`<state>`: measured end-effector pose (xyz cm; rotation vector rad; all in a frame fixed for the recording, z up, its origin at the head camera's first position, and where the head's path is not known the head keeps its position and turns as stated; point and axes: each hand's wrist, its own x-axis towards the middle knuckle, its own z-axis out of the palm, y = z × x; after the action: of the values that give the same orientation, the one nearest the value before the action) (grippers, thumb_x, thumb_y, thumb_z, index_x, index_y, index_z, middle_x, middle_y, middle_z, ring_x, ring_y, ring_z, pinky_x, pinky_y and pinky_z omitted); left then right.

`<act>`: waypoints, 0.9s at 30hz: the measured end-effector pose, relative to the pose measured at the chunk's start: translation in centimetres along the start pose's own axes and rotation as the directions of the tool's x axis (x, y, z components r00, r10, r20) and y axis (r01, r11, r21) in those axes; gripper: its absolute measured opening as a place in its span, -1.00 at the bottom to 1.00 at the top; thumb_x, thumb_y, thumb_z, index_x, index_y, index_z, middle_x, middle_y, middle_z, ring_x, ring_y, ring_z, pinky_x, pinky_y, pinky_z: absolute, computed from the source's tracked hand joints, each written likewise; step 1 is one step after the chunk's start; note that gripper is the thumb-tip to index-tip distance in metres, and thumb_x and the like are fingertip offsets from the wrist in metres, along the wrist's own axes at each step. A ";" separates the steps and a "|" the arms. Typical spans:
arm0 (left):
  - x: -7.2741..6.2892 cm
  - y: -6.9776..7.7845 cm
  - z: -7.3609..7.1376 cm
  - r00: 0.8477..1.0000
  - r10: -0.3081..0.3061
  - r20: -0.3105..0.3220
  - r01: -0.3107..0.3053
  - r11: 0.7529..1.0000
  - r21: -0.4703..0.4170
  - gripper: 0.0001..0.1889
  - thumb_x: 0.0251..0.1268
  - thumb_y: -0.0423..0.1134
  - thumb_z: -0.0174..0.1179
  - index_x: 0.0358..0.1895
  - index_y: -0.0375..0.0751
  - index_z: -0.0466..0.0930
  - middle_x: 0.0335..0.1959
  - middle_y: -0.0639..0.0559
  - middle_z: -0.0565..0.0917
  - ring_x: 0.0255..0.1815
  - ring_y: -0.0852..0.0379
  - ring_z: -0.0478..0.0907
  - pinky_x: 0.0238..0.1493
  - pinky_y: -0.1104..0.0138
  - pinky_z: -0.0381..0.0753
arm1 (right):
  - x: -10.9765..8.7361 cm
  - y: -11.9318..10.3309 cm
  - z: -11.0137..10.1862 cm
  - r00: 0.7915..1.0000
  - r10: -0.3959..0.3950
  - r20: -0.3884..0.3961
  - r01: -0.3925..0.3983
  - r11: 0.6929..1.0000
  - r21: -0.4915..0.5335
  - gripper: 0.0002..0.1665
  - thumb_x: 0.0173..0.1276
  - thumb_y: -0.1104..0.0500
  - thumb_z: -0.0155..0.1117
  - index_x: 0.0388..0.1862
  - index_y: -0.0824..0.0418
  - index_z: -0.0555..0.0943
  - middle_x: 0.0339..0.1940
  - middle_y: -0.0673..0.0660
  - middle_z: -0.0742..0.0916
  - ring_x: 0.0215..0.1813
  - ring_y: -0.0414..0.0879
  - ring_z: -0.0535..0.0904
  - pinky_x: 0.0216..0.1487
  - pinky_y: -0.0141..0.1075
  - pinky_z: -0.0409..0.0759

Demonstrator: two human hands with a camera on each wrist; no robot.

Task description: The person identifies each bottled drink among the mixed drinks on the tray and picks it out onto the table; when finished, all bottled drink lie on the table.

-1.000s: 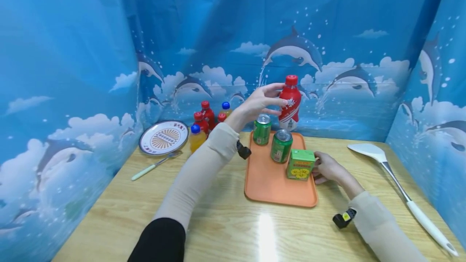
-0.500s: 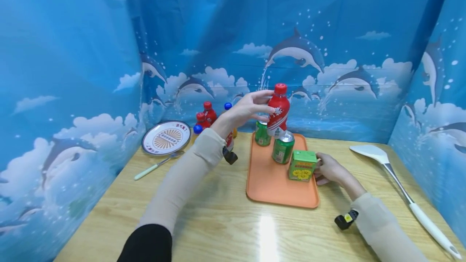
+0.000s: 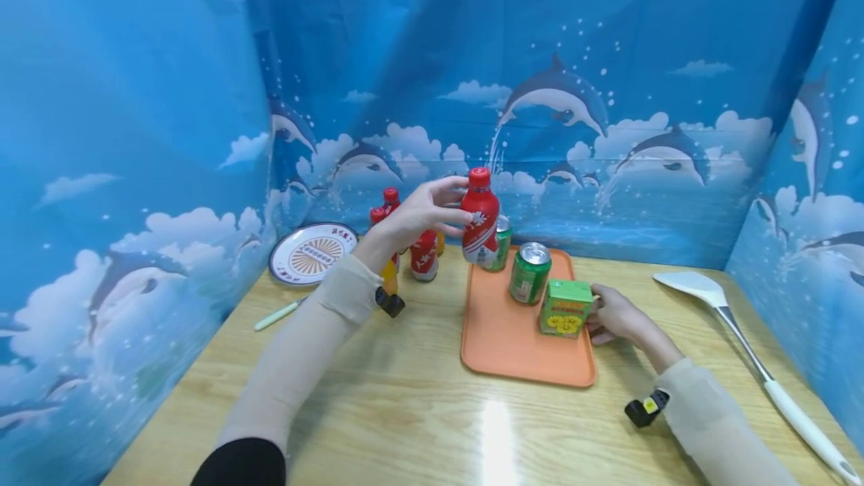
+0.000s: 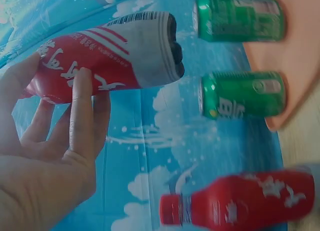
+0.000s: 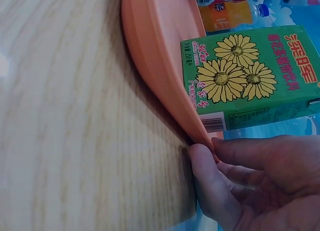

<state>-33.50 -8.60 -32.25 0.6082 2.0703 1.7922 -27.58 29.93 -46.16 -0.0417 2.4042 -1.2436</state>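
Observation:
My left hand (image 3: 415, 217) grips a red plastic drink bottle (image 3: 481, 222) with a red cap and pale base. It hangs nearly upright in the air near the back left corner of an orange tray (image 3: 502, 347). In the left wrist view the fingers curl round the bottle's upper part (image 4: 85, 66). On the right, my right hand (image 3: 616, 313) pinches the tray's rim (image 5: 192, 123) between thumb and fingers. Beside it, a green drink carton (image 3: 565, 309) with yellow flowers stands on the tray. Two green cans (image 3: 529, 273) stand behind the carton, the farther one partly hidden by the bottle.
Left of the tray stand another red bottle (image 3: 424, 255) and several red and orange bottles, partly behind my left arm. A patterned plate (image 3: 313, 253) and a green-handled utensil (image 3: 277, 316) lie farther left. A white spatula (image 3: 799, 415) lies along the right side. Blue curtains enclose the table.
My left hand has carried the red bottle leftward and lower, from behind the cans to the tray's left back corner. The right hand stays at the tray's rim. The view has shifted slightly.

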 end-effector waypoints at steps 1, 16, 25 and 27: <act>-0.3 -0.1 -0.2 1.000 0.000 -0.006 0.000 1.000 0.012 -0.29 0.39 -0.30 0.38 0.56 0.04 0.35 0.55 -0.08 0.49 0.48 -0.12 0.52 0.20 0.03 0.79 | 0.0 0.0 0.0 1.000 0.000 0.001 0.000 1.000 -0.001 -0.43 0.58 0.51 -0.16 0.52 0.53 0.13 -0.07 0.37 0.67 -0.07 0.09 0.77 -0.20 -0.03 0.85; -3.8 -2.9 -1.7 0.994 -0.014 -0.105 0.043 0.958 0.284 -0.40 0.37 -0.32 0.41 0.43 -0.02 0.44 0.41 -0.12 0.62 0.42 -0.14 0.57 0.30 -0.05 0.72 | -0.2 0.0 0.0 1.000 0.001 0.003 -0.001 1.000 -0.010 -0.42 0.56 0.51 -0.19 0.53 0.52 0.12 -0.01 0.44 0.66 -0.05 0.10 0.77 -0.17 -0.02 0.85; -5.3 -5.7 -2.1 0.979 -0.010 -0.205 0.097 0.904 0.417 -0.41 0.31 -0.35 0.45 0.37 -0.07 0.45 0.37 -0.12 0.61 0.44 -0.15 0.55 0.42 -0.08 0.62 | -0.2 0.0 0.2 1.000 0.012 0.002 -0.012 1.000 -0.008 -0.44 0.59 0.48 -0.15 0.52 0.50 0.15 -0.06 0.38 0.65 -0.07 0.09 0.75 -0.17 -0.03 0.85; -5.6 -6.1 -2.1 0.975 -0.004 -0.220 0.104 0.890 0.445 -0.40 0.29 -0.36 0.46 0.36 -0.11 0.45 0.36 -0.14 0.62 0.43 -0.16 0.56 0.42 -0.08 0.63 | -0.1 0.0 0.1 1.000 0.012 0.003 -0.012 1.000 -0.012 -0.43 0.58 0.48 -0.16 0.52 0.51 0.14 -0.06 0.38 0.65 -0.06 0.11 0.75 -0.17 -0.04 0.85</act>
<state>-30.45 -14.03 -38.06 0.4795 2.6585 1.3904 -27.40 29.82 -46.15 -0.0323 2.4060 -1.2237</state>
